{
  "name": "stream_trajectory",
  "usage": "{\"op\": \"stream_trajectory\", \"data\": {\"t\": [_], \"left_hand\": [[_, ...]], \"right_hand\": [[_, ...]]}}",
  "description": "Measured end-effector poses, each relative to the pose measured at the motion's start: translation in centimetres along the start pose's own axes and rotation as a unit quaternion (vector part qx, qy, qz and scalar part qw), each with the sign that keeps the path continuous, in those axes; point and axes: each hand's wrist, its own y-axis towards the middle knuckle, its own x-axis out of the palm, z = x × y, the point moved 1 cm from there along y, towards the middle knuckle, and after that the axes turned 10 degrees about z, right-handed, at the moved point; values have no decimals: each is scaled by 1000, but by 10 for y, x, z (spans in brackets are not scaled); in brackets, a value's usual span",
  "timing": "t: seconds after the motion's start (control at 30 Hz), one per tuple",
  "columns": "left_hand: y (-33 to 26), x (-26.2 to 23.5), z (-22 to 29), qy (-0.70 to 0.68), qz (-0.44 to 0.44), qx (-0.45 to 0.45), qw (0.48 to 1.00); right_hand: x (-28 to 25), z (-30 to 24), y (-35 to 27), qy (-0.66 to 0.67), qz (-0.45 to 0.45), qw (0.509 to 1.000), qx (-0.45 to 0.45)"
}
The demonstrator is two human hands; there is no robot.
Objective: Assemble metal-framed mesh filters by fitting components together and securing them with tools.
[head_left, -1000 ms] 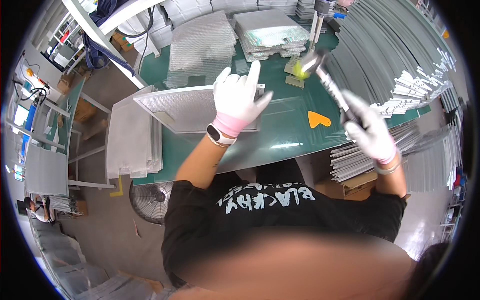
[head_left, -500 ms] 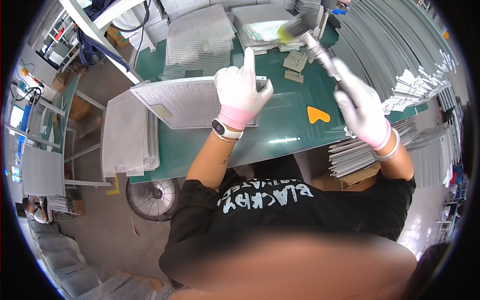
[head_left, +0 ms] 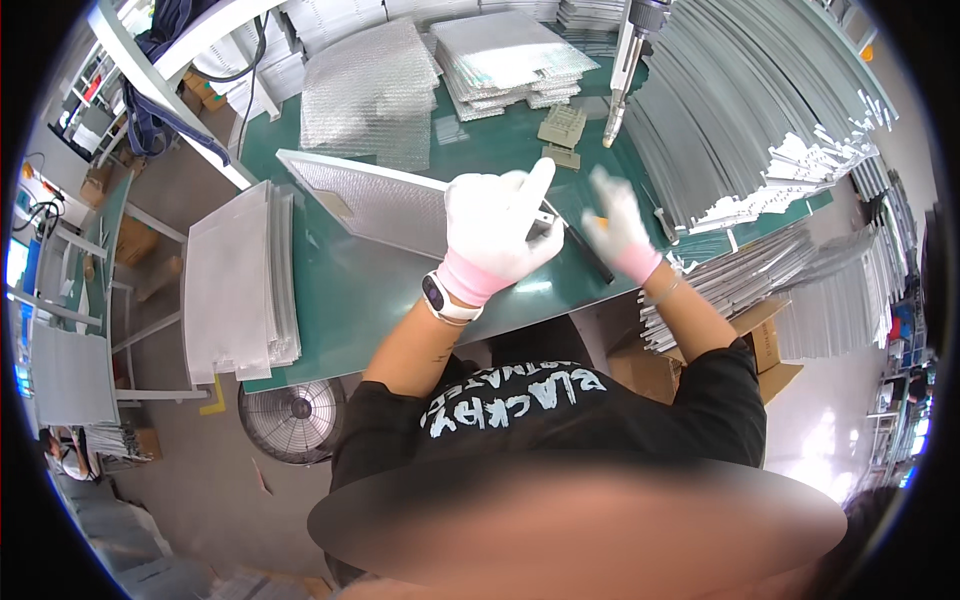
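A flat metal mesh panel (head_left: 365,205) lies tilted across the green bench (head_left: 340,300). My left hand (head_left: 497,237), in a white glove with a pink cuff and a watch on the wrist, grips the panel's right end with its index finger stuck up. My right hand (head_left: 620,225), gloved the same way, is blurred and hovers with fingers spread just right of the panel, holding nothing. A thin dark strip (head_left: 590,255) lies on the bench under it. A powered screwdriver (head_left: 625,60) hangs tip down over the bench's far side, above my right hand.
Bubble wrap sheets (head_left: 375,90) and a stack of wrapped panels (head_left: 510,55) lie at the back. More panels (head_left: 240,280) are stacked on the left. Long metal strips (head_left: 740,110) fill the right side. Small beige parts (head_left: 562,130), a floor fan (head_left: 295,420) and a cardboard box (head_left: 650,370) are nearby.
My right hand has let go of the screwdriver, which now hangs farther back, and has dropped toward the panel's right end. My left hand stays on the panel.
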Motion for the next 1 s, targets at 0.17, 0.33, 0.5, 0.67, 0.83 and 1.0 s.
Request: {"op": "stream_trajectory", "data": {"t": [0.17, 0.33, 0.5, 0.67, 0.83, 1.0], "left_hand": [[-2, 14, -13, -26, -5, -6, 1000], [5, 38, -19, -14, -24, -8, 1000], [2, 51, -29, -17, -5, -18, 1000], [-1, 58, -35, -66, 6, -45, 997], [3, 56, -34, -50, 10, -32, 998], [3, 51, -29, -65, 24, -16, 997]], "right_hand": [[-107, -83, 185, 299, 396, 860, -123], [-127, -116, 280, 508, 338, 786, -98], [-133, -148, 252, 676, 228, 682, 163], [-131, -101, 268, 797, 118, 592, -6], [-131, -106, 265, 733, 255, 630, -32], [-133, -115, 258, 742, 250, 622, -26]]}}
